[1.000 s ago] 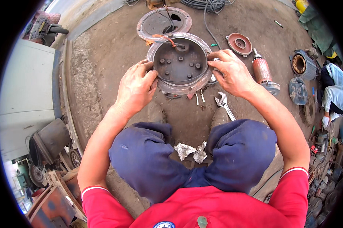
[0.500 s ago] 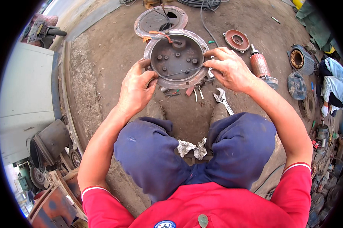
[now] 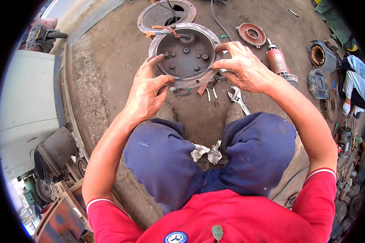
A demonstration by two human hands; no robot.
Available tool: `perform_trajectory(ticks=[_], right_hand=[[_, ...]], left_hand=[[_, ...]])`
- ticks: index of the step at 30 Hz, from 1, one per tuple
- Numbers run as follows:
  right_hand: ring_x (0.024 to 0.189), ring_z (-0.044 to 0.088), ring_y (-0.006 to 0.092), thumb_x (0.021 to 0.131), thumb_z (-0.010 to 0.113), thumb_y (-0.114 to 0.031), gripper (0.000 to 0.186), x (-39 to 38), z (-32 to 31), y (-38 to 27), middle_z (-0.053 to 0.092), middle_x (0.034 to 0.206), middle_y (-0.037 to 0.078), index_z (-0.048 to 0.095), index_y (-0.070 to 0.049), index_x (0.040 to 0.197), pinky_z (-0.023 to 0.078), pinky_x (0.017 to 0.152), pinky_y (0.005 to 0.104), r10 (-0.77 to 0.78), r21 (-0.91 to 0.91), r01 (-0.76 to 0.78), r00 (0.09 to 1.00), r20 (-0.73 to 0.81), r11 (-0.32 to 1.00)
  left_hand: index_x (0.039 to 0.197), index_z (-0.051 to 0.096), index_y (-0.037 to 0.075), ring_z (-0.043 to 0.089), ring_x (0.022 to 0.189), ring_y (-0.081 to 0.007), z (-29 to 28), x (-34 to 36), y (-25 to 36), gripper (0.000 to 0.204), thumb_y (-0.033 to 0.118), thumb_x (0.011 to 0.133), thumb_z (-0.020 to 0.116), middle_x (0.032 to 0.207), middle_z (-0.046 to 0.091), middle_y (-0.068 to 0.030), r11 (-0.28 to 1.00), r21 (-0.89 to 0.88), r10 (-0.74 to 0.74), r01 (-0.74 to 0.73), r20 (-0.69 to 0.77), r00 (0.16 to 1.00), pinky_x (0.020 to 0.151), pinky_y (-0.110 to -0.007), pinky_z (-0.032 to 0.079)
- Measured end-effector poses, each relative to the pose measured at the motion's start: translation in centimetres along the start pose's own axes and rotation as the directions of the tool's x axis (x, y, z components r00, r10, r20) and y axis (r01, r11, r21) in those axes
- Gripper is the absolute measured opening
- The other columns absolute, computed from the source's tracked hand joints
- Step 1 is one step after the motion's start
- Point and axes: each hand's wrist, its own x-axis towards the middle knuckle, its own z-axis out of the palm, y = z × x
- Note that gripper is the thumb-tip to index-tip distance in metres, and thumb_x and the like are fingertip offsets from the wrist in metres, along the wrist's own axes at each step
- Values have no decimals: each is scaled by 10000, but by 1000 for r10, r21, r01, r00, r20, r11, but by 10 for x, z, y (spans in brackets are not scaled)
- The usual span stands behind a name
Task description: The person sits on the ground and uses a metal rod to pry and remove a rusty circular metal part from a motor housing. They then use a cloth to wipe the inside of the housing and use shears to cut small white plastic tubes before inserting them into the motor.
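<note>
A round metal housing (image 3: 212, 33) with a wide flanged rim and several bolt heads inside lies on the ground in front of me. A thin dark cord (image 3: 193, 74) runs low across its near side, between my two hands. My left hand (image 3: 145, 91) is at the rim's left side, with the cord reaching its thumb. On the right side of the rim, my right hand (image 3: 247, 67) has bent fingers, and the cord's other end meets its thumb. Where each hand grips the cord is partly hidden. Orange-tipped wires (image 3: 166, 29) come out of the housing's far side.
Behind the housing lies a round metal cover (image 3: 148, 19). To the right are a reddish disc (image 3: 251, 35), a motor rotor (image 3: 276, 60), a stator (image 3: 322, 56) and a clear plastic box (image 3: 317, 84). An adjustable wrench (image 3: 239, 99) rests by my right foot. Another person (image 3: 356, 83) crouches at far right.
The whole view has shifted slightly, with the housing higher in the picture. Both hands remain at the rim with the cord between them; my left fingers look a little more spread.
</note>
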Motion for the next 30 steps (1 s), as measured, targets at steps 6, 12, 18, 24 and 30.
perform_trajectory(ticks=[6,12,18,24,30], right_hand=[[1297,457,362,812,692,-96,390,-5,6,-3,511,1351,162,683,-211,1185,396,1024,523,-23,-96,21,999,-24,995],[1289,468,380,809,700,-147,355,-6,7,-10,519,1338,191,679,-209,1158,390,1015,549,-54,-162,45,997,-49,986],[1311,449,385,788,728,-204,287,-3,3,-22,529,1318,201,685,-167,1069,378,987,611,-65,-161,56,996,-55,985],[1317,446,372,728,730,-155,292,3,5,-31,536,1310,172,673,-151,1014,364,1031,678,-98,-167,88,994,-54,982],[1304,467,341,729,722,-154,300,12,13,-37,554,1288,148,679,-150,1026,380,1028,666,-140,-142,132,989,-46,981]], left_hand=[[1094,706,135,274,1466,-426,10,6,10,373,-28,760,667,1533,369,-207,1000,-27,12,-10,60,998,1185,-517,275],[1122,700,160,246,1475,-429,11,8,14,423,-23,741,687,1534,367,-193,1000,2,10,-10,96,995,1193,-522,260],[1205,662,218,191,1490,-429,1,11,24,505,74,725,731,1547,313,-184,995,101,-13,-9,216,976,1161,-671,201],[1246,644,244,206,1479,-436,-2,13,27,531,122,737,735,1544,315,-183,988,152,-9,-29,245,969,1149,-688,205],[1346,583,328,246,1463,-424,-3,12,22,609,247,767,753,1537,328,-169,962,256,24,-100,283,959,1118,-739,207]])
